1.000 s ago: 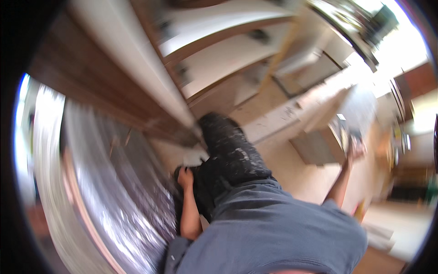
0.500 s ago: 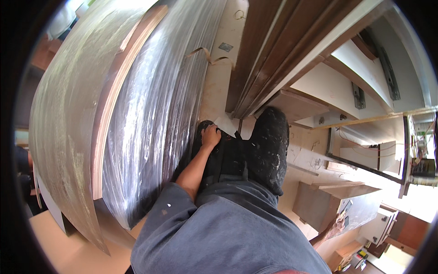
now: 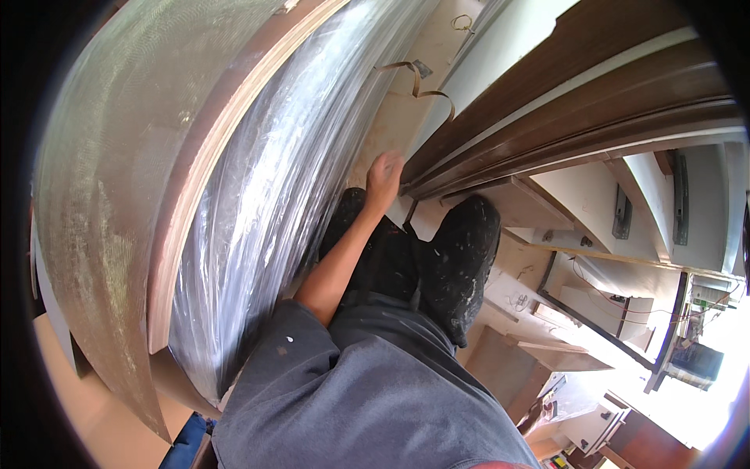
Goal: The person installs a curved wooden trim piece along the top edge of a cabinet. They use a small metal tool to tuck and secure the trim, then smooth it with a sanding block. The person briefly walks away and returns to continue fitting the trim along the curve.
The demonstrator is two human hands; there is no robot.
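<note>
1. Left hand reaches fwd, fingers curled together against the end of the dark wood panels; can't tell if it's actually clamped on the edge.
2. Right hand not in view.
3. Plastic-wrapped boards stand on edge at left: glossy, wrinkled film over pale wood.
4. Loose strap, thin, curly, lies just beyond the hand.
5. Paint-flecked black trousers below.

floor | plastic-wrapped panels | strap (curled, loose)
</note>
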